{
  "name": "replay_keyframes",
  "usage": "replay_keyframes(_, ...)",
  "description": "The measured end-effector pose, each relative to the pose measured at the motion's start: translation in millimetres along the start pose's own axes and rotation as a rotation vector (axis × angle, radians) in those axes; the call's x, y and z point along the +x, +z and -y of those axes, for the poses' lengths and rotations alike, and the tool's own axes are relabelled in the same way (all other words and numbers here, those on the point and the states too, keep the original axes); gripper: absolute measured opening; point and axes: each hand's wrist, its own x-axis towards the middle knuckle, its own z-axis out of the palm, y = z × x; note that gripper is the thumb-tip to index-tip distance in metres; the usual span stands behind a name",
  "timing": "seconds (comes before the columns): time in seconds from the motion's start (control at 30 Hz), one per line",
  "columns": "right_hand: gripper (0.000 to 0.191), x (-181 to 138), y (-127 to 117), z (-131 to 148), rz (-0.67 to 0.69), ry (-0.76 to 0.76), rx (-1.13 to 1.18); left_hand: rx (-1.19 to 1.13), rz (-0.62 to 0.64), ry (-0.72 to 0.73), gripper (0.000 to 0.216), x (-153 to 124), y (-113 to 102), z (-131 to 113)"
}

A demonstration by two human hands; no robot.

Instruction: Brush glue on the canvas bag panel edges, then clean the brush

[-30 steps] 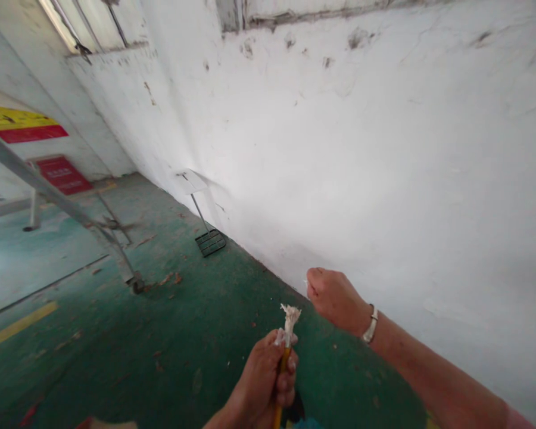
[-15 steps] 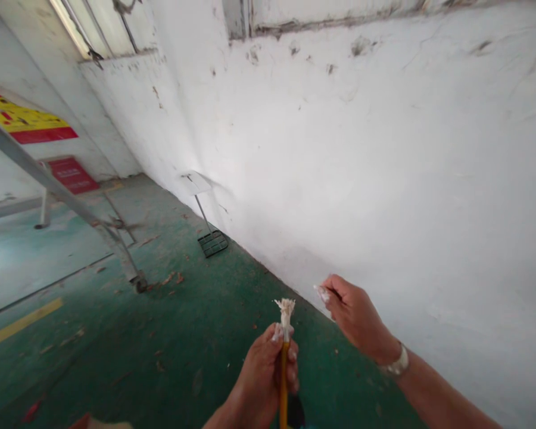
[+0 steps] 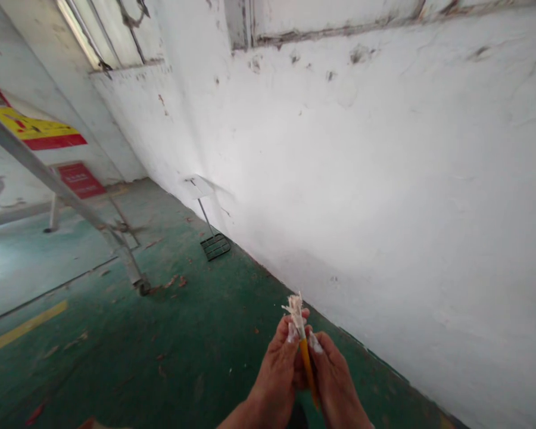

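A paintbrush with a yellow handle points away from me, its pale bristles frayed and splayed at the tip. My left hand is closed around it from the left, thumb close below the bristles. From the other side my right hand grips the same brush, thumb against its upper handle. White paint-like smears mark both thumbs. The fingers behind the handle are partly hidden.
A white wall with chipped patches rises ahead and to the right. On the green floor lie scattered flakes. A small stand with a black grid base stands by the wall. A grey metal frame leg slants down at left.
My right hand has come from near the wall, leftward and down, onto the brush. The brush and my left hand have shifted slightly right in view, and the brush now tilts left.
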Motion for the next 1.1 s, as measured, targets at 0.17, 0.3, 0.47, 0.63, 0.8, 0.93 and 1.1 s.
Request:
replay_keyframes(0.17, 0.048, 0, 3, 2, -0.083, 0.015, -0.007, 0.339, 0.029, 0.23, 0.035, 5, -10, -16)
replay_keyframes(0.3, 0.046, 6, -3, 0, -0.156, -0.076, -0.149, 0.475, -0.115, 0.408, 0.04, 10, -20, -36)
replay_keyframes(0.47, 0.042, 8, -5, -6, -0.186, -0.132, -0.266, 0.635, -0.196, 0.458, 0.021, 11, -13, -50)
replay_keyframes(0.63, 0.039, 2, -4, -10, -0.14, -0.149, -0.317, 0.967, -0.239, 0.605, 0.014, 12, -12, -51)
replay_keyframes(0.8, 0.039, -5, -11, -3, -0.096, -0.17, -0.354, 1.378, -0.317, 0.846, 0.019, 28, -33, -68)
replay_keyframes(0.93, 0.039, -6, -14, -1, -0.1, -0.118, -0.361, 1.371, -0.39, 0.829, 0.019, 34, -43, -92)
replay_keyframes(1.1, 0.037, -3, -16, -4, -0.13, -0.119, -0.425, 1.389, 0.057, 0.818, 0.024, 14, -30, -91)
